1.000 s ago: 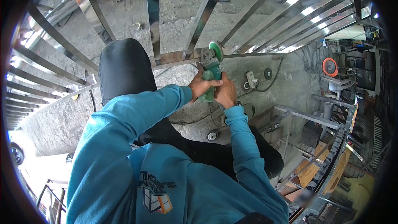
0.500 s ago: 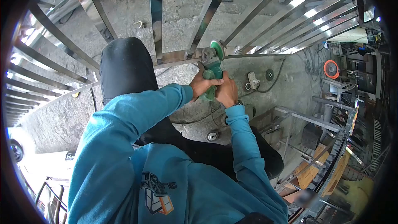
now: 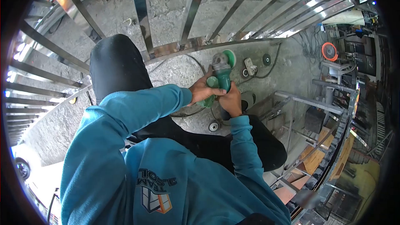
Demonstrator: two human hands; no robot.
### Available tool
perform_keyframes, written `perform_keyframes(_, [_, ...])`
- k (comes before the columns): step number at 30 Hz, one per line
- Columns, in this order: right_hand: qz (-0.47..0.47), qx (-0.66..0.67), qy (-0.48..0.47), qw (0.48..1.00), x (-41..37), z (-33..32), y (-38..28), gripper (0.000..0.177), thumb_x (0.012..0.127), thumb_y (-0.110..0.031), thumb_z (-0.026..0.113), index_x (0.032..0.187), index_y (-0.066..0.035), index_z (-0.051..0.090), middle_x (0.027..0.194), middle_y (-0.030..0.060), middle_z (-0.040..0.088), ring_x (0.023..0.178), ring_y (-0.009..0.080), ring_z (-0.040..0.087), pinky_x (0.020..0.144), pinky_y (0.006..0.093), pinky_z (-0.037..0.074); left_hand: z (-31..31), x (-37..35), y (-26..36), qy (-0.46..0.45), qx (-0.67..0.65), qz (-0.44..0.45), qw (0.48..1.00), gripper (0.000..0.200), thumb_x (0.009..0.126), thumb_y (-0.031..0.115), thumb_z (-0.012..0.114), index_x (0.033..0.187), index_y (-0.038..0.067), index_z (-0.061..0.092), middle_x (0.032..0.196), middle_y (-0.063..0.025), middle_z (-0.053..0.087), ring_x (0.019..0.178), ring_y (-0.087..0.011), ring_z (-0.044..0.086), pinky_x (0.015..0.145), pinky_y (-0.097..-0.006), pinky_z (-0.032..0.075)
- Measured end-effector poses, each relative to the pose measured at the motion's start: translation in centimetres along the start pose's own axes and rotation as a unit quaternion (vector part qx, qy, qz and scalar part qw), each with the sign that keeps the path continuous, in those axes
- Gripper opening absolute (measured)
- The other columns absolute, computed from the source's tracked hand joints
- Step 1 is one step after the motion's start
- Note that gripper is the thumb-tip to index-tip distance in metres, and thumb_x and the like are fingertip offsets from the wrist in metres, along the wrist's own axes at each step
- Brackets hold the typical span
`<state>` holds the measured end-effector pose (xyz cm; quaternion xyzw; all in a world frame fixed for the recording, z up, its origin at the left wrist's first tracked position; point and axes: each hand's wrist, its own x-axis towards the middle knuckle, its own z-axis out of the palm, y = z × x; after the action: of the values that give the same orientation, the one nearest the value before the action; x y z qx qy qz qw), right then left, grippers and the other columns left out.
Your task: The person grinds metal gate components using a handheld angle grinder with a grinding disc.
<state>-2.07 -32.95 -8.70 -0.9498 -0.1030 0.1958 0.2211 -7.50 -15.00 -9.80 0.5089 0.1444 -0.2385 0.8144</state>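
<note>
Both hands hold a green angle grinder [image 3: 223, 76] with a metal gear head and a green disc [image 3: 229, 58]. My left hand [image 3: 203, 91] is closed about the green part on the grinder's left side, thumb across it. My right hand [image 3: 231, 101] wraps the rear of the body. Beyond the hands runs the bottom bar [image 3: 168, 49] of a shiny metal railing, its slats [image 3: 193, 10] rising away from me. The disc is apart from the bar, on my side of it.
A white power strip [image 3: 250, 66] and a dark disc [image 3: 266, 60] lie on the concrete floor, with a cable nearby. A small round disc [image 3: 213, 126] lies below my hands. An orange ring-shaped object [image 3: 329, 51] and a metal frame [image 3: 310, 103] stand to the right.
The grinder has come away from the railing's bottom bar and moved slightly right and toward my body. Both hands keep their hold. The whole view has shifted slightly.
</note>
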Motion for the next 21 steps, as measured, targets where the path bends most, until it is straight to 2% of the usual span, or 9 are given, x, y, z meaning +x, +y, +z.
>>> perform_keyframes(1, [0.013,0.061,0.018,0.998,-0.1,0.1,0.7,0.048,0.070,-0.014,0.080,0.109,0.001,0.056,0.095,0.0236,0.071,0.090,0.0386,0.071,0.077,0.0459,0.054,0.1,0.3,-0.4,-0.002,0.025,0.021,0.999,0.122,0.077,0.043,0.085,0.160,0.002,0.005,0.157,-0.0231,0.037,0.146,-0.0327,0.035,0.122,-0.0399,0.027])
perform_keyframes(2, [0.019,0.065,0.018,0.998,-0.1,0.4,1.6,0.048,0.070,-0.014,0.080,0.109,0.001,0.056,0.095,0.0236,0.071,0.090,0.0386,0.071,0.077,0.0459,0.054,0.1,0.5,-0.8,-0.004,0.049,0.042,0.998,0.119,0.078,0.043,0.085,0.161,0.003,0.009,0.155,-0.0234,0.040,0.145,-0.0331,0.038,0.121,-0.0392,0.030])
perform_keyframes(5, [0.064,0.349,0.045,0.934,-0.6,0.7,2.3,0.051,0.070,-0.011,0.083,0.112,0.004,0.058,0.094,0.0114,0.069,0.087,0.0182,0.065,0.076,0.0328,0.052,0.1,0.9,-0.8,-0.002,0.113,0.059,0.992,0.108,0.079,0.044,0.085,0.158,0.003,0.024,0.147,-0.0223,0.050,0.138,-0.0324,0.047,0.116,-0.0375,0.036])
perform_keyframes(6, [0.070,0.352,0.047,0.932,-0.8,0.6,1.9,0.051,0.070,-0.011,0.083,0.112,0.004,0.058,0.094,0.0114,0.069,0.087,0.0182,0.065,0.076,0.0328,0.052,0.0,1.0,-0.7,-0.007,0.116,0.054,0.992,0.108,0.079,0.044,0.085,0.158,0.003,0.024,0.147,-0.0223,0.050,0.138,-0.0324,0.047,0.116,-0.0375,0.036])
perform_keyframes(9, [0.073,0.370,0.062,0.924,-1.2,0.3,1.4,0.051,0.068,-0.012,0.084,0.109,0.002,0.058,0.093,0.0131,0.069,0.086,0.0213,0.067,0.076,0.0353,0.053,0.0,0.8,-0.9,0.013,0.131,0.028,0.991,0.093,0.079,0.041,0.086,0.150,0.005,0.038,0.135,-0.0192,0.057,0.126,-0.0286,0.056,0.110,-0.0392,0.042])
perform_keyframes(10, [0.035,0.297,0.080,0.951,-1.1,0.4,1.1,0.051,0.068,-0.014,0.084,0.109,0.000,0.057,0.093,0.0157,0.069,0.086,0.0263,0.068,0.076,0.0380,0.053,0.2,0.5,-0.6,0.006,0.136,0.022,0.990,0.093,0.079,0.041,0.086,0.150,0.005,0.038,0.135,-0.0192,0.057,0.126,-0.0286,0.056,0.110,-0.0392,0.042])
perform_keyframes(12, [0.009,0.227,0.102,0.968,-1.2,0.4,0.1,0.051,0.068,-0.017,0.084,0.108,-0.001,0.056,0.093,0.0183,0.069,0.086,0.0313,0.070,0.076,0.0407,0.053,0.6,-0.2,-0.2,-0.005,0.058,0.068,0.996,0.102,0.077,0.048,0.085,0.148,-0.004,0.034,0.137,-0.0225,0.055,0.129,-0.0313,0.054,0.112,-0.0394,0.042])
perform_keyframes(15, [-0.035,0.096,0.100,0.990,-1.2,0.1,-1.8,0.049,0.073,-0.025,0.080,0.106,-0.003,0.052,0.091,0.0260,0.068,0.089,0.0495,0.066,0.073,0.0533,0.052,0.7,-0.3,-1.5,0.018,0.044,0.070,0.996,0.103,0.081,0.047,0.084,0.151,-0.005,0.029,0.140,-0.0223,0.053,0.130,-0.0305,0.053,0.112,-0.0397,0.043])
perform_keyframes(21, [-0.100,-0.032,0.020,0.994,1.3,-0.5,-4.3,0.044,0.076,-0.022,0.073,0.108,-0.003,0.049,0.088,0.0268,0.069,0.083,0.0499,0.066,0.069,0.0576,0.051,0.1,-0.7,-0.2,0.081,0.023,0.051,0.995,0.109,0.085,0.048,0.080,0.156,-0.005,0.017,0.146,-0.0237,0.047,0.135,-0.0317,0.050,0.113,-0.0412,0.041])
